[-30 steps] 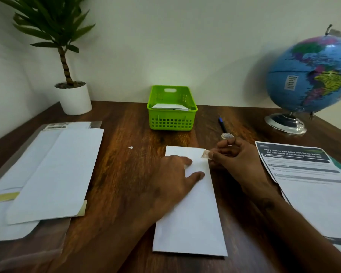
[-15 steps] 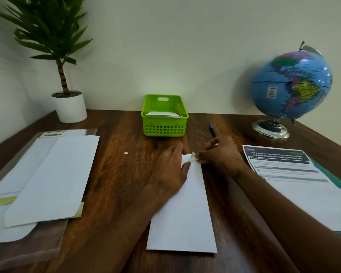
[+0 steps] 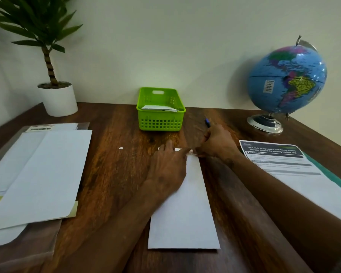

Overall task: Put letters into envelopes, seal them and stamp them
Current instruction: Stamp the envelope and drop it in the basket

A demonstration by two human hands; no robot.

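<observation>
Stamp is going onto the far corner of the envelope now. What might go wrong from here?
1. The right hand pinches the small stamp right at the envelope corner, so it may land crooked or overhang the edge.
2. Only the left hand pins the envelope; pressing could slide it on the smooth table.
3. The pen lies just behind the right hand and could get knocked.
</observation>
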